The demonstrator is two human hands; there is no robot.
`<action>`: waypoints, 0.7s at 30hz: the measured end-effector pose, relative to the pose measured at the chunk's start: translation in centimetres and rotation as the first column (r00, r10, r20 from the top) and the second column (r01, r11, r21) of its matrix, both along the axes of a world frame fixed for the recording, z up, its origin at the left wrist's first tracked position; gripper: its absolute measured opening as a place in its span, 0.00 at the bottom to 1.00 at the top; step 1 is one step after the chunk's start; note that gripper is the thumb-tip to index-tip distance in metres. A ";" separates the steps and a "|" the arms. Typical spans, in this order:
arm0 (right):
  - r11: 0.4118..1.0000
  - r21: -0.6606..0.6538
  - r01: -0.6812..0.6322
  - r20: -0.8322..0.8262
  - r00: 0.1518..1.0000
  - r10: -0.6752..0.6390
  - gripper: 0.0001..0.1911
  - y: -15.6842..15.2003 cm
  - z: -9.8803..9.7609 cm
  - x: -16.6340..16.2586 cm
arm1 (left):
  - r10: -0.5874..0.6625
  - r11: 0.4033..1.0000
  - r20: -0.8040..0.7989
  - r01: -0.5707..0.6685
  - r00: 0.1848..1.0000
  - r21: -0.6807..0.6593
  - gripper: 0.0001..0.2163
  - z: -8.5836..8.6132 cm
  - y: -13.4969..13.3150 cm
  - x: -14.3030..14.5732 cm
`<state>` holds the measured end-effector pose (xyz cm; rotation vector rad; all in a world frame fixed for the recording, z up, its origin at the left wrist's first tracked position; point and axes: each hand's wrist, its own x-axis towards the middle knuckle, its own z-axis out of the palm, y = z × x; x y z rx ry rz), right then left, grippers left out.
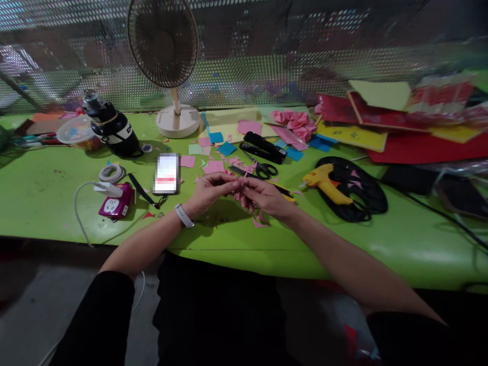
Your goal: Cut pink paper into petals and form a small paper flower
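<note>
My left hand (215,189) and my right hand (263,194) meet over the green table, fingertips pinched together. Between them is a small piece of pink paper (238,194), mostly covered by the fingers; its exact shape cannot be made out. Pink paper scraps (261,221) lie just below my right hand. Behind the hands are black-handled scissors (266,170), a black stapler (264,146) and a yellow-and-black cutter (284,191). Pink paper squares (213,166) and blue squares (227,148) are scattered beyond my left hand.
Left of my hands are a lit phone (166,174), a purple power adapter (116,202), a tape roll (112,173) and a black bottle (114,127). A fan (177,122) stands behind. Rightward, a yellow glue gun (328,183) rests on a black pad (368,195); red sheets (412,150) lie beyond.
</note>
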<state>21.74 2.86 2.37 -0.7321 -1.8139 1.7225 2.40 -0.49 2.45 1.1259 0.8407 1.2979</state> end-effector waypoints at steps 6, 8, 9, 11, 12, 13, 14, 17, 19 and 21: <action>0.999 0.035 0.035 -0.010 0.999 -0.035 0.23 0.1 -0.3 -0.2 | 0.010 1.000 -0.006 -0.010 1.000 0.007 0.14 0.1 0.0 0.0; 0.998 0.041 0.052 -0.016 0.999 -0.051 0.23 -0.1 -0.1 -0.2 | 0.012 1.000 -0.008 -0.012 1.000 0.001 0.14 0.1 0.0 0.1; 0.998 0.042 0.056 -0.018 0.998 -0.055 0.23 -0.2 0.0 -0.2 | 0.014 1.000 -0.009 -0.014 1.000 0.000 0.14 0.2 0.0 0.1; 0.997 0.043 0.066 -0.029 0.997 -0.065 0.22 -0.4 0.2 -0.3 | 0.018 1.000 -0.008 -0.018 1.000 0.002 0.14 0.2 -0.1 0.1; 0.996 0.043 0.074 -0.037 0.997 -0.072 0.21 -0.5 0.3 -0.3 | 0.020 1.000 -0.005 -0.020 1.000 0.003 0.15 0.3 -0.1 0.1; 0.995 0.045 0.084 -0.048 0.996 -0.081 0.21 -0.5 0.4 -0.4 | 0.022 1.000 0.000 -0.022 1.000 0.002 0.15 0.4 -0.1 0.1; 0.994 0.051 0.094 -0.058 0.994 -0.091 0.21 -0.6 0.5 -0.4 | 0.024 1.000 0.006 -0.024 1.000 -0.002 0.15 0.5 -0.1 0.1; 0.988 0.086 0.131 -0.062 0.990 -0.126 0.20 -0.6 0.6 -0.4 | 0.021 0.999 0.026 -0.020 0.999 -0.031 0.17 0.6 -0.1 0.3; 0.981 0.106 0.161 -0.052 0.986 -0.157 0.19 -0.5 0.6 -0.4 | 0.020 0.999 0.036 -0.019 0.999 -0.040 0.17 0.5 -0.1 0.3; 0.977 0.096 0.188 -0.049 0.982 -0.184 0.18 -0.5 0.5 -0.4 | 0.021 0.999 0.038 -0.019 0.999 -0.034 0.17 0.3 -0.1 0.4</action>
